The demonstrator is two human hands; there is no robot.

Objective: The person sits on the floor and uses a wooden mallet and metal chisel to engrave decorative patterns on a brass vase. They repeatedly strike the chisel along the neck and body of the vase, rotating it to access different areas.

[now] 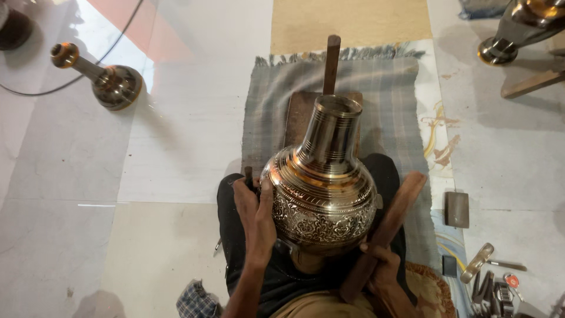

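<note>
A large engraved brass vase (322, 188) with a round belly and a tall neck lies tilted across my lap, mouth pointing away from me. My left hand (253, 203) presses against its left side and grips a thin dark chisel (249, 174) held to the metal. My right hand (379, 265) is closed on a long brown wooden mallet stick (388, 227), which slants up along the vase's right side.
A grey fringed mat (388, 106) lies under a wooden board (297, 118) with an upright stick (332, 62). A small brass vase (109, 79) lies at left, another (518, 29) at top right. Several metal tools (485, 277) and a dark block (457, 209) lie at right.
</note>
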